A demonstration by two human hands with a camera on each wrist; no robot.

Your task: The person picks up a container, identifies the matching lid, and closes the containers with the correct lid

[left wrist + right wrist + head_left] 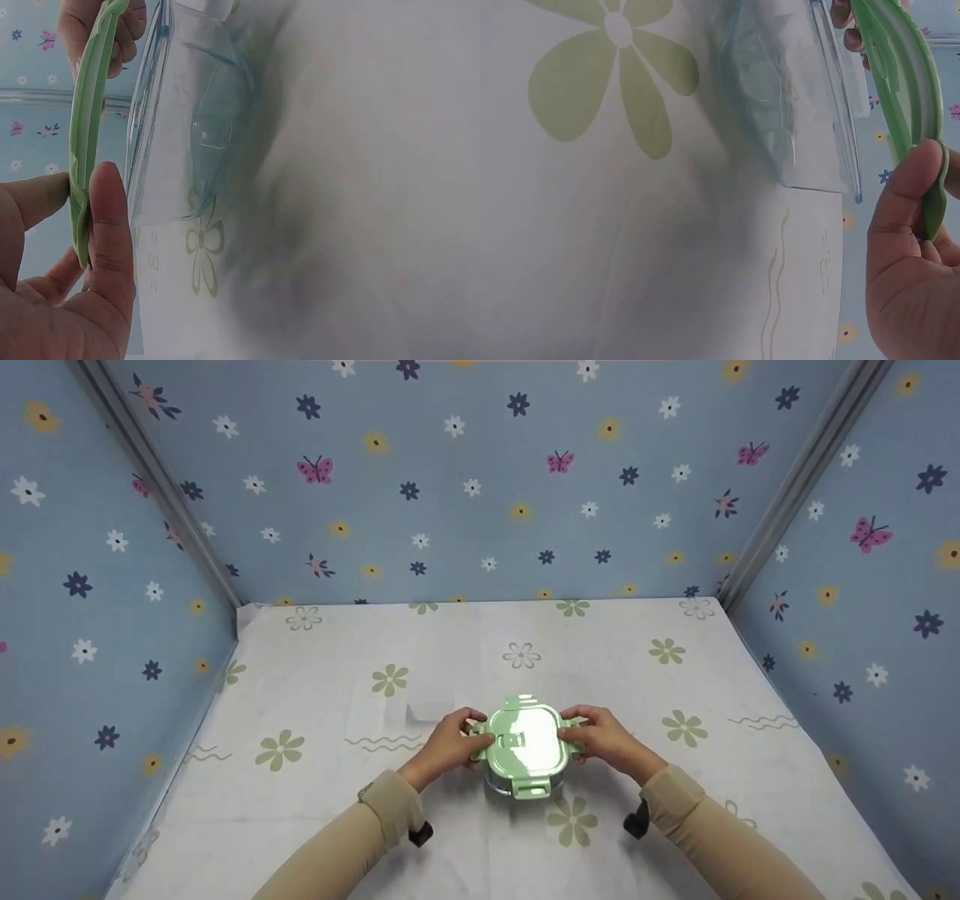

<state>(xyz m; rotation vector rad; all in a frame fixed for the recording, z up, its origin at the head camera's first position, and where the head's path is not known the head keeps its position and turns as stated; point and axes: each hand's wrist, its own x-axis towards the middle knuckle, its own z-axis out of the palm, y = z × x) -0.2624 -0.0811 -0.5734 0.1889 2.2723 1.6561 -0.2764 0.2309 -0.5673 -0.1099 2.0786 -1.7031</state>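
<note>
A round-cornered green lid (523, 741) sits over a clear container (501, 787) on the table near its front middle. My left hand (474, 739) pinches the lid's left flap and my right hand (576, 736) pinches its right flap. In the left wrist view the lid (88, 142) stands slightly apart from the container (191, 127), with my thumb (111, 225) curled on its edge. In the right wrist view there is the same gap between lid (900, 82) and container (802, 97), with my right thumb (909, 195) on the rim. The container looks empty.
A white cloth with green flowers (390, 680) covers the table. Blue floral walls (480, 480) close in the left, back and right sides, with metal posts (802, 472) in the far corners. Black wrist mounts (420, 834) hang under both sleeves.
</note>
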